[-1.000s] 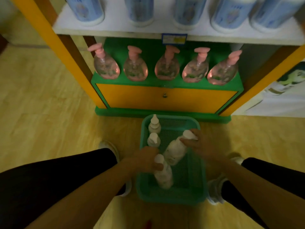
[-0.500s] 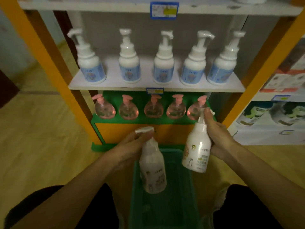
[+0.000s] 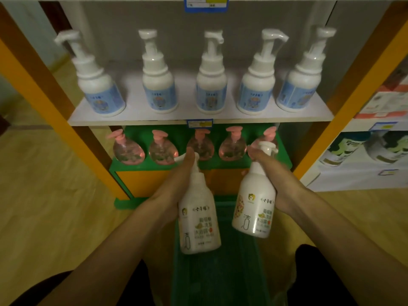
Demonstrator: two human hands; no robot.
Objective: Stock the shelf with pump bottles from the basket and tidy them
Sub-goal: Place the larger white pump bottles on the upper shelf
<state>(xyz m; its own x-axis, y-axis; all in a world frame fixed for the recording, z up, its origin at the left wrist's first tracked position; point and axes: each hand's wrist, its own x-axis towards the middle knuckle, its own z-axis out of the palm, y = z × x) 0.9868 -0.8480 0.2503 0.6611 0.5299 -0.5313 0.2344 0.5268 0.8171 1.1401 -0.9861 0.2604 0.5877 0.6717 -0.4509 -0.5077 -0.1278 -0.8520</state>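
Observation:
My left hand (image 3: 174,186) grips the neck of a white pump bottle (image 3: 198,219) with a fruit label. My right hand (image 3: 278,180) grips the neck of a second white pump bottle (image 3: 254,206) of the same kind. Both bottles hang upright in the air above the green basket (image 3: 220,272) on the floor, in front of the bottom shelf. The white middle shelf (image 3: 198,115) carries a row of several white pump bottles with blue labels (image 3: 212,89). The basket's inside is mostly hidden by the bottles and my arms.
The green bottom shelf (image 3: 220,165) holds a row of several round pink pump bottles (image 3: 161,150). Orange uprights (image 3: 39,100) frame the unit on both sides. A neighbouring shelf with boxed goods (image 3: 362,155) stands at the right. Wooden floor lies to the left.
Both hands lifted a white bottle each out of the basket and raised them to the bottom shelf's height. My view tilted up and moved closer to the shelves.

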